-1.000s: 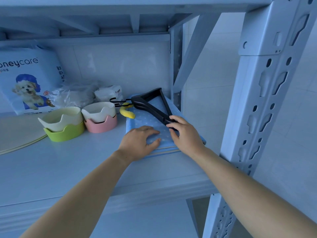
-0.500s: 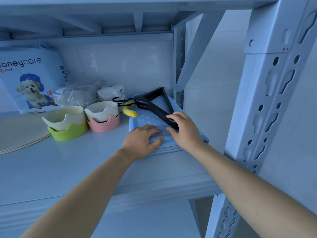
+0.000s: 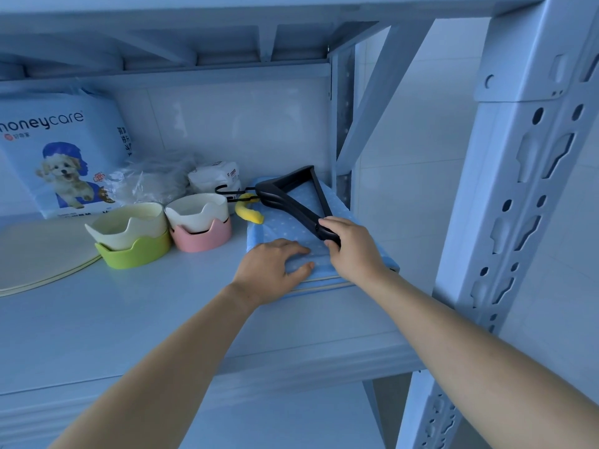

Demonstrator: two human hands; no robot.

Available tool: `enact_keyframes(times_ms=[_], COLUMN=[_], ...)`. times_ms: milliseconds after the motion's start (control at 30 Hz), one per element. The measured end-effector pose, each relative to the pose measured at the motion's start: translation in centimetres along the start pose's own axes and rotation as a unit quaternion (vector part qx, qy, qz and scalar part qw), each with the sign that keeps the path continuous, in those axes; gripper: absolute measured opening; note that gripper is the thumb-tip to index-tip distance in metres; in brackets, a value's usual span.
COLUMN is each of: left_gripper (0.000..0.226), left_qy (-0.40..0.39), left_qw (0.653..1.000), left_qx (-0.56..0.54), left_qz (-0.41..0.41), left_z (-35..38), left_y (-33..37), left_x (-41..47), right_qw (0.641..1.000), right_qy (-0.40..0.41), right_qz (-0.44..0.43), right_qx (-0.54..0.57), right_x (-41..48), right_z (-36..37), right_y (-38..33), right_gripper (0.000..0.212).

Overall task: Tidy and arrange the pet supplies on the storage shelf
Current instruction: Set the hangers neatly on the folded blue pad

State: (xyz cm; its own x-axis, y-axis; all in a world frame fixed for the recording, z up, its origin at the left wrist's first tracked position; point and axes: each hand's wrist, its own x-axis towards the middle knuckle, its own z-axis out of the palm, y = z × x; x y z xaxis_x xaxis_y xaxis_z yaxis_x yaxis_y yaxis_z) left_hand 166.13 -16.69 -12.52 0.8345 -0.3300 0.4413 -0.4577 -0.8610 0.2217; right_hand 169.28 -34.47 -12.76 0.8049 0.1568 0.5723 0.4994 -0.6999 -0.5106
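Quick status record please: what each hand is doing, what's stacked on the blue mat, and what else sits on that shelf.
left hand: flat on the blue mat, palm down
right hand: grip closed on the near end of the black hangers
on mat: hangers, hooks pointing left past the mat's edge
beside mat: yellow toy
bowls: green bowl and pink bowl, side by side
back of shelf: pad pack, clear bag

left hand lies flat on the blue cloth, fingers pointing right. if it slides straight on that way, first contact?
Most likely the right hand, which grips the black hanger just beyond the left hand fingertips, on the blue cloth. The gap looks small; depth is unclear.
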Motion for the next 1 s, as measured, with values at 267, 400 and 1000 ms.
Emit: enact_keyframes(times_ms=[267,400,1000], left_gripper=[0.037,0.037,0.033], left_qy=[-0.001,0.003,0.156], left_qw=[1.000,0.999,0.985], left_qx=[0.010,0.051,0.063], left_qz=[-0.005,-0.012,-0.036], left_z=[-0.1,-0.3,-7.7], left_y=[0.1,0.9,6.9], left_x=[-0.1,-0.5,-10.9], right_qw=[1.000,0.999,0.993], right_qy=[-0.008,-0.022,0.049], right_qz=[-0.006,-0.011,-0.097], right_qx=[-0.005,-0.041,-0.045], right_x=[-0.4,-1.5,-10.9], right_z=[-0.6,-1.1,-7.1], right_y=[-0.4,-0.9,-9.3], right_gripper=[0.041,0.041,0.038])
